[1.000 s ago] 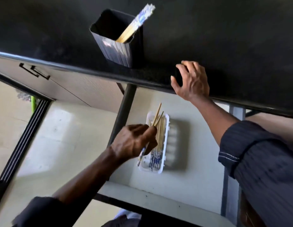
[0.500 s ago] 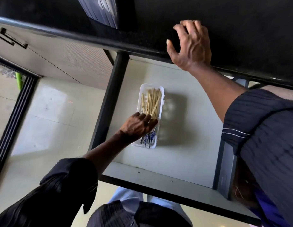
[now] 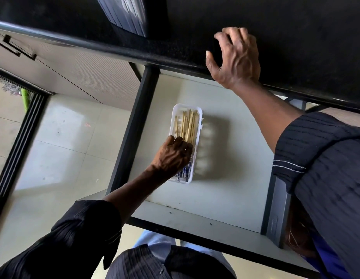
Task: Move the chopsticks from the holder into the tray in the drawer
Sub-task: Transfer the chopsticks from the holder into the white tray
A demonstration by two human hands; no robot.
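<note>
A white plastic tray (image 3: 197, 135) lies in the open drawer (image 3: 225, 188) and holds several bamboo chopsticks (image 3: 188, 123) with blue-patterned ends, all lying flat. My left hand (image 3: 172, 156) rests palm down on the chopsticks' near half, fingers loosely bent over them; no chopstick is lifted. My right hand (image 3: 235, 59) is spread on the black countertop's front edge and holds nothing. The dark ribbed holder (image 3: 125, 15) stands on the countertop at the top, cut off by the frame, so its contents are hidden.
The black countertop (image 3: 295, 37) overhangs the drawer's back. A closed cabinet front with a dark handle (image 3: 18, 47) is at the left. Pale floor tiles (image 3: 64, 148) lie left of the drawer's black side rail (image 3: 133, 129). My dark sleeves fill the lower corners.
A second ago my left hand held a chopstick angled over the tray. It has since laid it down and now rests on the pile. The view has tilted down, cropping the holder.
</note>
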